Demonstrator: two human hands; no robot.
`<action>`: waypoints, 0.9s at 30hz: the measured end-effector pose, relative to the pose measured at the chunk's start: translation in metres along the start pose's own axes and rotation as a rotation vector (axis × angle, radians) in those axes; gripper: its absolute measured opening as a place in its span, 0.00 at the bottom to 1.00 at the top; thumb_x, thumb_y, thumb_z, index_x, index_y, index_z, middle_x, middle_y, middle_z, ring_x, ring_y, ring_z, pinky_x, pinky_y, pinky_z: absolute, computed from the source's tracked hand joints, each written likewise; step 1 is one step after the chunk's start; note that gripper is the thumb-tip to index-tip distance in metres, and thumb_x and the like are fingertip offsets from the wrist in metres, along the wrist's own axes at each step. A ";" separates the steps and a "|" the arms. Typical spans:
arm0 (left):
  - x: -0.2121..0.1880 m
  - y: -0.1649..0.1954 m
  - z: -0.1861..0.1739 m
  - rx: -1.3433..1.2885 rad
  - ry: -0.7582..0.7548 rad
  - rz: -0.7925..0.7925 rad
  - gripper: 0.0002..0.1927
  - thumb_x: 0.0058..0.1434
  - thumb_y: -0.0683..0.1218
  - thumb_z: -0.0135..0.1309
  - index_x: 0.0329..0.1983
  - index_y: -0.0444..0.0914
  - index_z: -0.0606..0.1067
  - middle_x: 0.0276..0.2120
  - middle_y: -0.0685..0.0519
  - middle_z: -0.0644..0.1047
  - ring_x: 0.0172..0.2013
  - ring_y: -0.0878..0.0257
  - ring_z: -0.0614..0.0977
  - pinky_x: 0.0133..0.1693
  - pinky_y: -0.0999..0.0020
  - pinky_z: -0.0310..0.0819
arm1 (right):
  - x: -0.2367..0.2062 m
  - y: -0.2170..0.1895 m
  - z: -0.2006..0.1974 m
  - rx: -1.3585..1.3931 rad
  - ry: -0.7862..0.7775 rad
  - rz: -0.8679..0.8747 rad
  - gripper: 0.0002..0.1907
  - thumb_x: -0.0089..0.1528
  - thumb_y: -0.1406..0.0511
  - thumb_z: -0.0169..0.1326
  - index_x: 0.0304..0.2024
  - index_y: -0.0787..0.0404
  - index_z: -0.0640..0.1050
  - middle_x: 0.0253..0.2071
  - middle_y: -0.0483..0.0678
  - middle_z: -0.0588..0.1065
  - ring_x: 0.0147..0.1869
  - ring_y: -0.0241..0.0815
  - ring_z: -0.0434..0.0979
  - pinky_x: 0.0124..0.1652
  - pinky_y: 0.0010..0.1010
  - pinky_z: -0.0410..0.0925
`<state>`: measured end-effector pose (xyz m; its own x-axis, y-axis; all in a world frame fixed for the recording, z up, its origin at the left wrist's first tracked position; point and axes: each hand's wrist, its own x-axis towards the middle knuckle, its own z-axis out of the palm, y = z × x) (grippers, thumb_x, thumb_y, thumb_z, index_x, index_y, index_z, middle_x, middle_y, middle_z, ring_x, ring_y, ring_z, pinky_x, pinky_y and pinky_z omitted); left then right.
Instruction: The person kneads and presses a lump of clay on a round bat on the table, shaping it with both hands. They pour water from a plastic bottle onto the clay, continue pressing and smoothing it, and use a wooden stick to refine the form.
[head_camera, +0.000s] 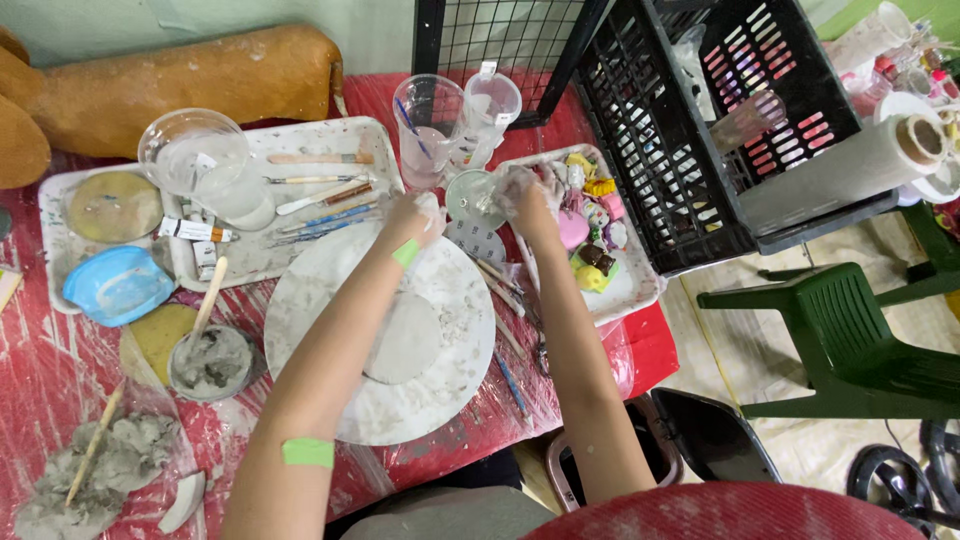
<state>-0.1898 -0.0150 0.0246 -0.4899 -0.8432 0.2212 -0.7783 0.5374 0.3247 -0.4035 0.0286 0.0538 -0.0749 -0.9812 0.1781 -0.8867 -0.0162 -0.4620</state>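
Observation:
My left hand (418, 216) and my right hand (527, 198) are smeared with grey clay and reach forward past a round white turntable board (460, 300). Between them they hold a small clear glass dish (473, 195), tilted, just beyond the board's far edge. A flat grey clay slab (405, 340) lies on the board under my left forearm. Green tape strips sit on my left wrist and forearm.
A white tray (300, 140) with sculpting tools, paint tubes and a clear bowl (195, 155) stands at the left. Clear measuring cups (430, 125) stand behind. A tray of small coloured figures (595, 235) lies right. Also a black crate (720, 110), clay cup (210, 362), clay lump (95, 470), green chair (850, 340).

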 end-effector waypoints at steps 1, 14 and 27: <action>0.005 0.003 0.003 0.012 0.045 0.007 0.17 0.60 0.55 0.53 0.42 0.38 0.80 0.43 0.42 0.81 0.49 0.43 0.79 0.55 0.44 0.67 | -0.002 0.003 -0.003 0.060 0.073 -0.027 0.12 0.58 0.61 0.66 0.39 0.59 0.80 0.38 0.48 0.79 0.51 0.47 0.79 0.67 0.50 0.59; 0.032 0.019 -0.003 -0.067 -0.085 -0.151 0.17 0.59 0.53 0.55 0.38 0.35 0.82 0.41 0.40 0.82 0.47 0.44 0.82 0.52 0.55 0.74 | -0.007 0.017 -0.013 0.788 0.220 0.159 0.06 0.63 0.74 0.58 0.42 0.66 0.76 0.28 0.45 0.77 0.24 0.30 0.75 0.22 0.23 0.66; -0.038 0.011 -0.069 -0.053 0.176 -0.059 0.19 0.59 0.56 0.59 0.47 0.40 0.80 0.36 0.43 0.82 0.41 0.45 0.81 0.48 0.38 0.64 | -0.018 -0.010 0.002 -0.017 0.386 -0.221 0.20 0.57 0.69 0.65 0.50 0.65 0.75 0.45 0.56 0.78 0.51 0.56 0.76 0.51 0.47 0.68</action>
<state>-0.1524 0.0235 0.0830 -0.3638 -0.8606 0.3563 -0.7800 0.4906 0.3885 -0.3925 0.0463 0.0529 -0.0440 -0.8108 0.5836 -0.9077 -0.2115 -0.3623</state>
